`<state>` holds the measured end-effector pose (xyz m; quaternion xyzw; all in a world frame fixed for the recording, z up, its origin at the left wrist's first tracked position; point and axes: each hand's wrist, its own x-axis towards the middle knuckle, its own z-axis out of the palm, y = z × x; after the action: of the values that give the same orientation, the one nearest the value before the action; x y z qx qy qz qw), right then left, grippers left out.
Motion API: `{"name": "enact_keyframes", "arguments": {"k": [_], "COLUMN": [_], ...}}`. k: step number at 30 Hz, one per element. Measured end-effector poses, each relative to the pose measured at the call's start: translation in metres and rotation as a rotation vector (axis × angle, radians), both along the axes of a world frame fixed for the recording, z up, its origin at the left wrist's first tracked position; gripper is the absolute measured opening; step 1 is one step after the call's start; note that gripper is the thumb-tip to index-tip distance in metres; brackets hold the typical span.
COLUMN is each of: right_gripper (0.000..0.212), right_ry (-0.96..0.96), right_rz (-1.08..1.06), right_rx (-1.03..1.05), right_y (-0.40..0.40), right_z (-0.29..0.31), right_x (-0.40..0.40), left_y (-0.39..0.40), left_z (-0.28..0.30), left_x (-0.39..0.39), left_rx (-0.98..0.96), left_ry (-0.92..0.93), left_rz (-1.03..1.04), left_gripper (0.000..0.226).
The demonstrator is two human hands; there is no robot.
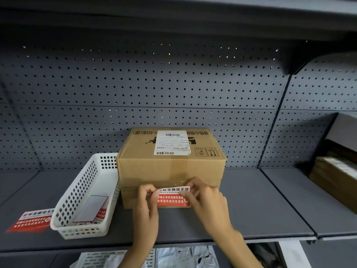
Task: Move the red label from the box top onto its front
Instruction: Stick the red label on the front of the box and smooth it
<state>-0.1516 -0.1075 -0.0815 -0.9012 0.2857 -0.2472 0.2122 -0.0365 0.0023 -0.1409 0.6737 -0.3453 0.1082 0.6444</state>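
Pinching red label [172, 198] by both ends, left hand [146, 202] and right hand [204, 198] level; long axis lying horizontal between grips, pressing against cardboard box [170, 171] lower front.

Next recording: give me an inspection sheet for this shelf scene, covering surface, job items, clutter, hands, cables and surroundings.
Surface: grey shelf, pegboard back panel behind it.
Job's things: cardboard box with a white shipping label on top; red label held against the lower front face, top no longer carrying it.
Clutter: white basket beside the box's left side, holding label sheets; another red label flat on the shelf left of the basket; brown boxes at far right.
Grippers: left hand pinches the label's left end; right hand its right end.
Cables: nothing seen.
Surroundings: upper shelf overhead; lower shelf contents unclear.
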Motion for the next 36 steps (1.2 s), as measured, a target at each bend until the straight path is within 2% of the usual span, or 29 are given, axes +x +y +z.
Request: {"name": "enact_keyframes", "arguments": {"k": [4, 12, 15, 22, 27, 32, 36], "right_gripper": [0.015, 0.02, 0.022, 0.025, 0.025, 0.031, 0.035], "right_ry": [-0.107, -0.265, -0.269, -0.262, -0.234, -0.224, -0.22], "right_rz": [0.009, 0.007, 0.005, -0.001, -0.063, -0.137, -0.178], "right_rx": [0.016, 0.127, 0.128, 0.139, 0.083, 0.018, -0.007], "right_y": [0.002, -0.006, -0.01, -0.015, -0.018, -0.022, -0.022], "right_z": [-0.011, -0.017, -0.018, -0.021, -0.024, -0.027, -0.028], "right_x": [0.005, 0.016, 0.017, 0.017, 0.019, 0.021, 0.023], "left_y": [-0.007, -0.013, -0.013, -0.018, -0.016, -0.015, -0.015], "left_z": [-0.001, 0.01, 0.011, 0.004, 0.005, 0.011, 0.01], "left_x": [0.003, 0.012, 0.013, 0.014, 0.018, 0.022, 0.022], "left_rx": [-0.015, 0.082, 0.138, 0.197, 0.318, 0.307, 0.272], "left_ry": [0.008, -0.15, -0.202, -0.147, -0.254, -0.282, -0.253], "left_rz": [0.025, 0.1, 0.136, 0.165, 0.216, 0.23, 0.267], "left_gripper": [0.01, 0.019, 0.015, 0.017, 0.023, 0.043, 0.04]}}
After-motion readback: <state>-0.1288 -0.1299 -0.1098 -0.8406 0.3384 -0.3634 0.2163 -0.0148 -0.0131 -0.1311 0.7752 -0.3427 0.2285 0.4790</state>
